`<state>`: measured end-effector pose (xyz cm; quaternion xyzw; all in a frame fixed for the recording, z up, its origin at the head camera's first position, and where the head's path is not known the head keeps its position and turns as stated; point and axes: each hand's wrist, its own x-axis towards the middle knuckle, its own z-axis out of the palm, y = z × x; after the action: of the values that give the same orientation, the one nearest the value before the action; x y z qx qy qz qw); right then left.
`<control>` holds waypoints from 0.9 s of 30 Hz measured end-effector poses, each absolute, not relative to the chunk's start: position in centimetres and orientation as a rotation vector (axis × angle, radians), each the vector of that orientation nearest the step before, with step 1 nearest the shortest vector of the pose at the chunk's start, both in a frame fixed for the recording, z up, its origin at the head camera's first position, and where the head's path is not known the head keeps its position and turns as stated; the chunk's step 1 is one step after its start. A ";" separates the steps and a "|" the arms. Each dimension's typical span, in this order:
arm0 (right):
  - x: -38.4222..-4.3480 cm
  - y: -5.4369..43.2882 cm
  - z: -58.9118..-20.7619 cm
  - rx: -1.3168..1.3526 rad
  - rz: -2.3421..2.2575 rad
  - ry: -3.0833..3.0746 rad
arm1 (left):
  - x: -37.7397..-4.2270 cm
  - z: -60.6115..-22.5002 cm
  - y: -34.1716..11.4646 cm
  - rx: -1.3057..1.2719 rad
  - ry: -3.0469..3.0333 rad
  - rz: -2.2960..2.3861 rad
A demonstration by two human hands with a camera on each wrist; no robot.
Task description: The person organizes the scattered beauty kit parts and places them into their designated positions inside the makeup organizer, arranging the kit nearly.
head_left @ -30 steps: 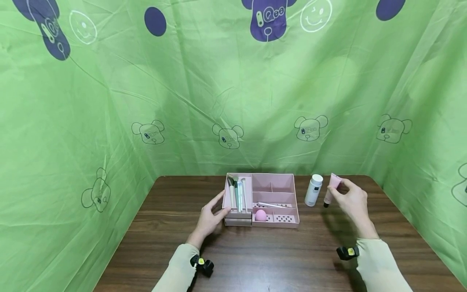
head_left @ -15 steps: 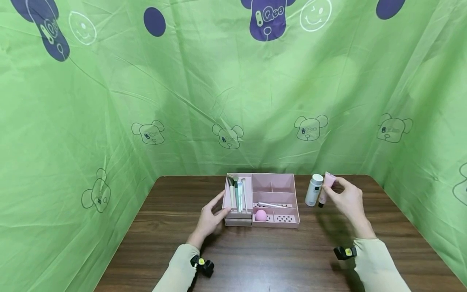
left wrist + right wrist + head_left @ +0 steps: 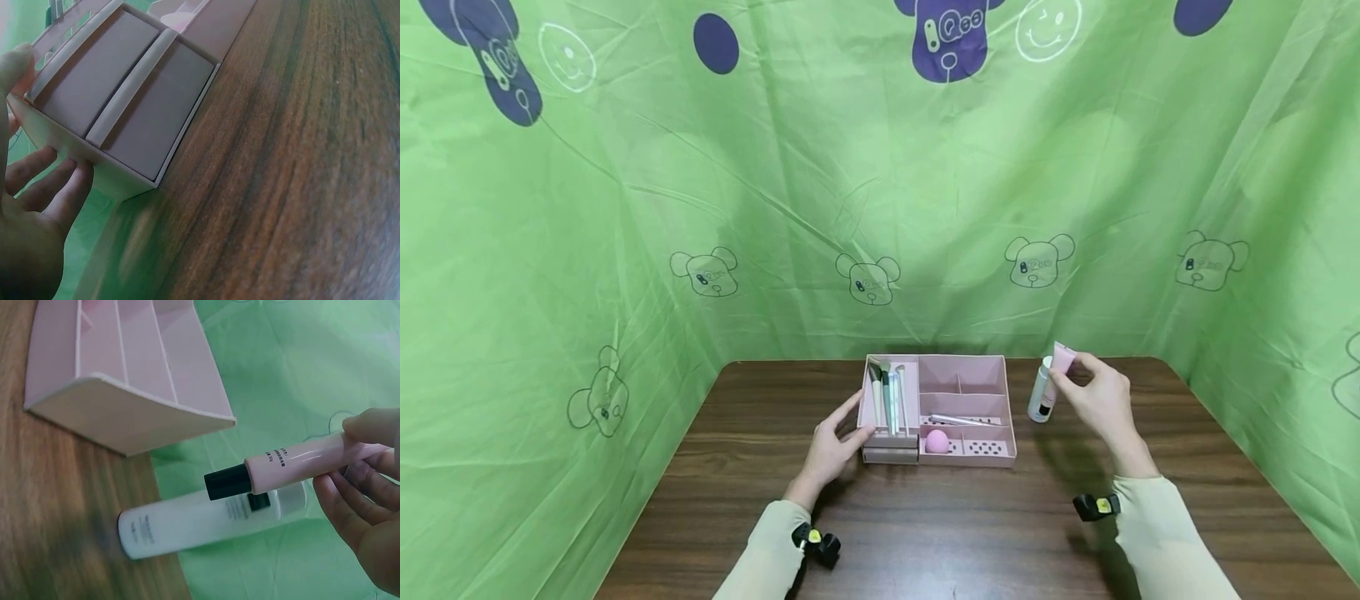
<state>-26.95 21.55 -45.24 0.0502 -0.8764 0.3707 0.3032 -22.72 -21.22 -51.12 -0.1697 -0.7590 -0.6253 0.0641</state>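
In the head view my right hand (image 3: 1099, 398) pinches a pink squeeze tube (image 3: 306, 464) between thumb and fingers, its black cap pointing down. The tube is raised and overlaps a white bottle with a white cap (image 3: 1040, 395), which stands on the table. My left hand (image 3: 831, 454) holds the left side of a pink makeup organizer (image 3: 966, 460). In the left wrist view the thumb lies over the top edge and the fingertips touch the outer side wall. Several makeup brushes (image 3: 889, 400) lie on the organizer's left top, above two drawers (image 3: 150, 94).
A pink ball-shaped sponge (image 3: 936, 442) sits in a front compartment of the organizer. Slim silver tweezers-like sticks (image 3: 961, 421) lie in the middle one. A green printed curtain (image 3: 880, 208) rises behind the wooden table (image 3: 955, 533).
My right hand has carried the pink tube leftward and slightly up, from beside the white bottle to a spot overlapping it. The left hand and the organizer have stayed in place.
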 end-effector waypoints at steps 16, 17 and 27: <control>-28.5 18.3 -43.9 0.234 1.026 -2.282 | -22.9 -51.0 -21.2 -0.520 -2.260 -1.906; -28.6 18.1 -43.8 0.241 1.034 -2.279 | -22.9 -51.0 -21.2 -0.521 -2.261 -1.904; -29.2 16.2 -43.4 0.305 1.087 -2.271 | -22.6 -50.9 -21.2 -0.506 -2.302 -1.896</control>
<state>-29.18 16.16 -43.40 0.1147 -0.8549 0.4090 0.2980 -22.59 -21.20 -50.87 -0.1670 -0.7597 -0.6258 0.0582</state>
